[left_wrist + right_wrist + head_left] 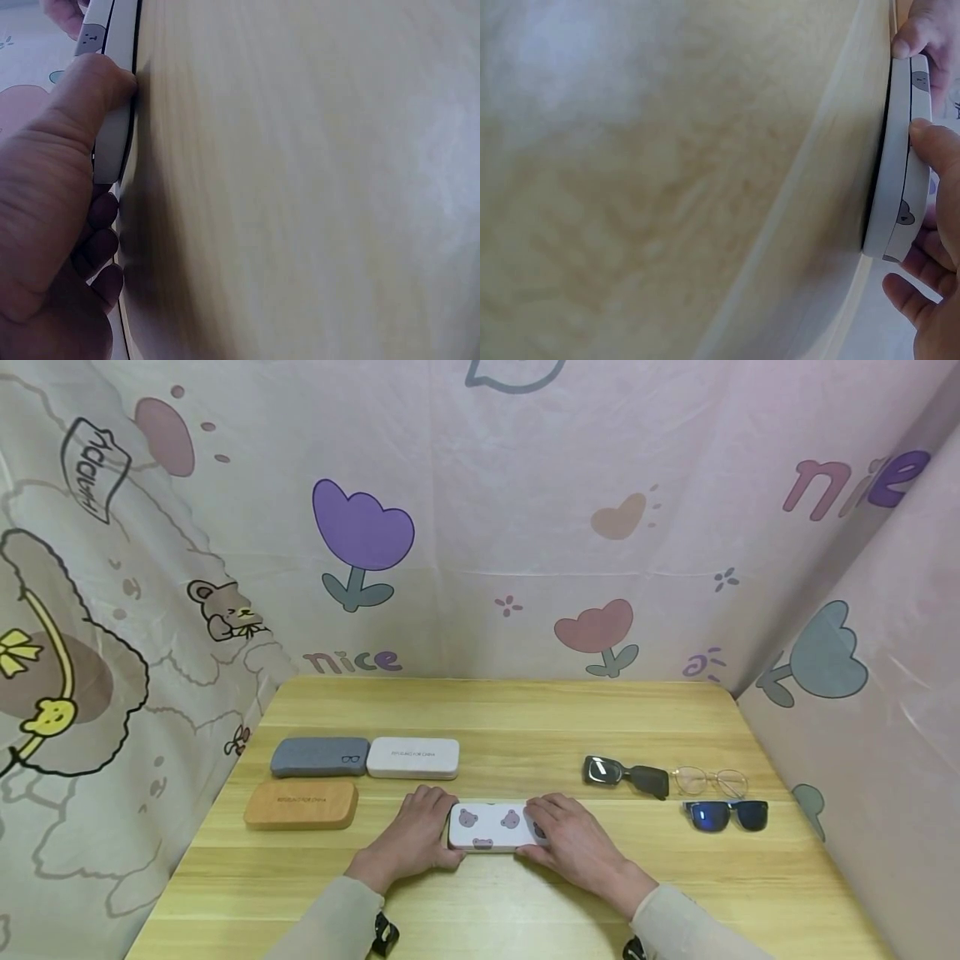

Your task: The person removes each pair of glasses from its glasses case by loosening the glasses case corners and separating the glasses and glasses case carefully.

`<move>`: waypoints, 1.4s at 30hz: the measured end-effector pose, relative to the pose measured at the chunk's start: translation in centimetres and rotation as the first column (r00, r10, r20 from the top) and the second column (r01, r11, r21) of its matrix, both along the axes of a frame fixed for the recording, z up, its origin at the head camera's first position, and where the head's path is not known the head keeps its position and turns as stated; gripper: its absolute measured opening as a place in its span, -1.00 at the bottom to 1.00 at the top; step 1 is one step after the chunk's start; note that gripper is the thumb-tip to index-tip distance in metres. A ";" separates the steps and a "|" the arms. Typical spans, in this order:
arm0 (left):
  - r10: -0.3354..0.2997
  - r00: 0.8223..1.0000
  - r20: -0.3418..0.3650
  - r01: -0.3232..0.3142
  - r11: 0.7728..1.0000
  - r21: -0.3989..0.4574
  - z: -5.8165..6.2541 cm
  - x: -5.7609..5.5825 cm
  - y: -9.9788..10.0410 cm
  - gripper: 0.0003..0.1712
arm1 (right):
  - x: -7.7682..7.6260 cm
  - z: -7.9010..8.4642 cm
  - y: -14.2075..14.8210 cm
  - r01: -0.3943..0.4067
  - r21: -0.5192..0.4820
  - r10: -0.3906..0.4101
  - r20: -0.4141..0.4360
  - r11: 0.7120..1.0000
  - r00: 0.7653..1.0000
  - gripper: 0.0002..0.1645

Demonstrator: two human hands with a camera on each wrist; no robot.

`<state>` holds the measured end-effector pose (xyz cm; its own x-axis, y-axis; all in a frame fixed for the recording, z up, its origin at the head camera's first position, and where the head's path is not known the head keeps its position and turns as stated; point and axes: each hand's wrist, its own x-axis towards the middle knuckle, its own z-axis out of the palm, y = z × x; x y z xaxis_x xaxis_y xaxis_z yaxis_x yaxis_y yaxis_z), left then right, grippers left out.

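A white glasses case (491, 828) printed with bear heads lies closed on the table in front of the person. The left hand (415, 835) grips its left end, with the thumb at the front side and the fingers round the back corner. Over the right end lies the right hand (573, 843), fingers across the top and thumb at the front. In the right wrist view, that thumb (928, 139) sits at the seam between lid and base of the case (894, 165). The left wrist view shows the left thumb (97, 82) pressed on the case's side.
At the left stand a grey case (318, 758), a white case (412, 764) and a tan case (300, 810). Black sunglasses (647, 779), thin-framed glasses (731, 783) and blue-lensed sunglasses (708, 817) lie at the right. A printed curtain (480, 527) surrounds the wooden table (510, 710).
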<state>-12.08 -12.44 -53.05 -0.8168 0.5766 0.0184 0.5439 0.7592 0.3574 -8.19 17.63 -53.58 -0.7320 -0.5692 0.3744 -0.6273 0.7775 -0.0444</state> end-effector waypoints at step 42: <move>-0.009 1.000 -0.029 0.009 1.000 0.003 -0.2 0.3 -0.1 -0.15 | 0.4 -0.1 -0.1 0.015 -0.040 -0.014 0.037 0.999 0.999 -0.23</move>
